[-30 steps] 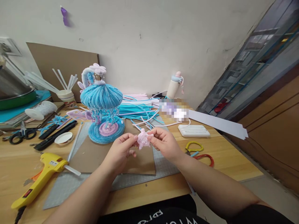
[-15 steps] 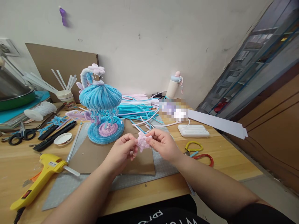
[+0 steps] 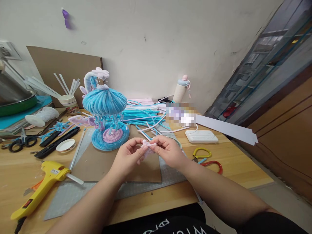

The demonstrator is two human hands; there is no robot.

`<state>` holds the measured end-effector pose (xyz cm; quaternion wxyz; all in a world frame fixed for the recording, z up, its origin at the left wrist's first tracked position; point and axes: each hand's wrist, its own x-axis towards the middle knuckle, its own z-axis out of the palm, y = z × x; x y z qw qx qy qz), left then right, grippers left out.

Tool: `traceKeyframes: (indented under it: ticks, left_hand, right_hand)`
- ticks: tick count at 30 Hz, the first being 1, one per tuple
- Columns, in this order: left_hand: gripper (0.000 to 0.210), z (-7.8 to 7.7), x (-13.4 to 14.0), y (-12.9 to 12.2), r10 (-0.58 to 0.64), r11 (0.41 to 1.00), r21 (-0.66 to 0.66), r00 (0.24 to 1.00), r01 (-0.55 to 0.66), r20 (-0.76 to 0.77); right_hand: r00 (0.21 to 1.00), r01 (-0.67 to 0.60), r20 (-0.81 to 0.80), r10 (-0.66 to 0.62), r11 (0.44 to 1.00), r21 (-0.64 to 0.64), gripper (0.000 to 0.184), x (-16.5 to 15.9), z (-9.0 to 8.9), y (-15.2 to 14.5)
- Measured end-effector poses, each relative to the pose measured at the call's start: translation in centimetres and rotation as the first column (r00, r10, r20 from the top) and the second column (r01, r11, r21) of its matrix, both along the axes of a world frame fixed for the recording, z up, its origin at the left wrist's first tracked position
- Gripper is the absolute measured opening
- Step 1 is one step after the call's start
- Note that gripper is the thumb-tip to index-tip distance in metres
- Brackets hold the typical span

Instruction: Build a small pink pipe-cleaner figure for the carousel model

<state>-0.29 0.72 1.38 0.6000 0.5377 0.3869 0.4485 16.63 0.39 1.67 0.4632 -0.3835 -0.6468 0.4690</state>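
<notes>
A small pale pink fuzzy pipe-cleaner piece (image 3: 148, 151) is held between my two hands above the cardboard sheet. My left hand (image 3: 129, 154) pinches its left side with thumb and fingers. On the other side, my right hand (image 3: 168, 150) grips it between thumb and forefinger. Fingers cover much of the piece, so its full shape is hidden. Just beyond my left hand stands a blue pipe-cleaner jellyfish lamp shape (image 3: 104, 101) with a pink flower on top and a round coiled blue and pink base (image 3: 110, 143).
A yellow glue gun (image 3: 46, 182) lies at left, near black scissors (image 3: 23, 141) and a spool (image 3: 41, 116). Blue pipe cleaners (image 3: 138, 115) lie behind my hands. Red-and-yellow-handled pliers or scissors (image 3: 212, 164), a white power bank (image 3: 201, 136) and a bottle (image 3: 180, 91) are at right.
My left hand has shifted its grip, its thumb now nearer the top of the pink piece. The piece has turned and more of it is covered by fingers.
</notes>
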Motion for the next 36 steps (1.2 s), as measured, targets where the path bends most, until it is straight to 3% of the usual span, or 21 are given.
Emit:
traceKeyframes:
  ticks: [4, 9, 13, 15, 22, 31, 36]
  left_hand:
    - [0.024, 0.1, -0.1, 0.1, 0.025, 1.000, 0.020, 0.999, -0.024, -0.032]
    - [0.021, -0.2, -0.1, 0.2, 0.048, 0.995, 0.092, 0.994, -0.039, -0.094]
    - [0.018, -0.1, 0.2, -0.3, 0.227, 0.943, 0.301, 0.934, -0.140, -0.276]
    - [0.019, 0.0, 0.3, -0.6, 0.283, 0.927, 0.327, 0.916, -0.184, -0.286]
    - [0.025, 0.0, 0.3, -0.3, 0.165, 0.986, 0.007, 0.985, -0.164, -0.049]
    - [0.025, -0.1, 0.2, -0.1, 0.152, 0.988, -0.042, 0.988, -0.152, 0.002]
    - [0.022, 0.1, 0.2, 0.0, 0.103, 0.990, -0.105, 0.986, -0.089, 0.130]
  right_hand:
    - [0.999, -0.042, -0.035, 0.038, 0.994, -0.099, 0.020, 0.2, 0.2, 0.2]
    - [0.978, -0.166, -0.170, 0.118, 0.938, -0.304, 0.025, 1.3, 1.0, 0.9]
    - [0.999, -0.046, 0.000, 0.046, 0.991, -0.126, 0.015, 1.2, 1.1, 0.4]
    - [0.996, -0.011, 0.086, 0.014, 0.999, -0.031, 0.012, 0.9, 0.9, 0.0]
    - [0.993, 0.037, 0.109, -0.038, 0.999, 0.011, 0.009, 0.5, 0.4, -0.2]
    - [0.999, 0.034, 0.036, -0.034, 0.999, 0.013, 0.009, 0.5, 0.6, -0.2]
    - [0.994, -0.072, -0.090, 0.057, 0.983, -0.169, 0.017, 0.4, 0.7, 0.2]
